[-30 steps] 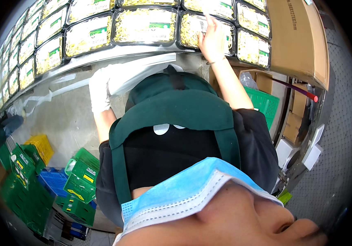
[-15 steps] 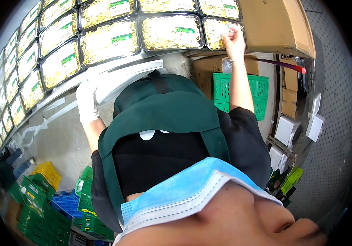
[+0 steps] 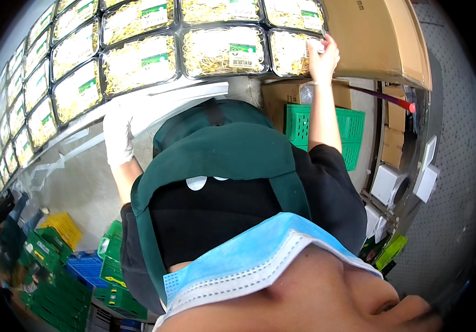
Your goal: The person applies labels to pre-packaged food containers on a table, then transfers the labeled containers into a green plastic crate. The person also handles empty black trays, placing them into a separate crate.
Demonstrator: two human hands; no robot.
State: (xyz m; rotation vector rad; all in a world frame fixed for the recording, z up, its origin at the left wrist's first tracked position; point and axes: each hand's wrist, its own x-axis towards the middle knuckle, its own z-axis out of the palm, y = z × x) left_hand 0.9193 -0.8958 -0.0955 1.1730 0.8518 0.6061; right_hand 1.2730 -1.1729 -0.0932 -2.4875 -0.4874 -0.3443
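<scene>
Rows of black-rimmed trays of bean sprouts (image 3: 224,50), clear on top, cover the table, most with a green-and-white label. Bare, my right hand (image 3: 325,61) rests over the right side of the nearest right-hand tray (image 3: 287,53). Its thumb and forefinger are drawn together around a small pale bit that I cannot make out. My left hand (image 3: 118,133), in a white glove, holds white sheets (image 3: 179,98) that reach rightward along the table's front edge. Glare washes out the gloved fingers where they meet the sheets.
A large cardboard box (image 3: 379,41) stands right of the trays. Below it are a green crate (image 3: 351,135) and a red-tipped pole (image 3: 407,105). Green crates (image 3: 55,293), a blue crate (image 3: 89,269) and a yellow crate (image 3: 63,229) are stacked at lower left, near another person (image 3: 11,238).
My right hand has moved slightly right and down, toward the nearest tray's right edge. The trays sit a little further left in view. My left hand stays with the white sheets.
</scene>
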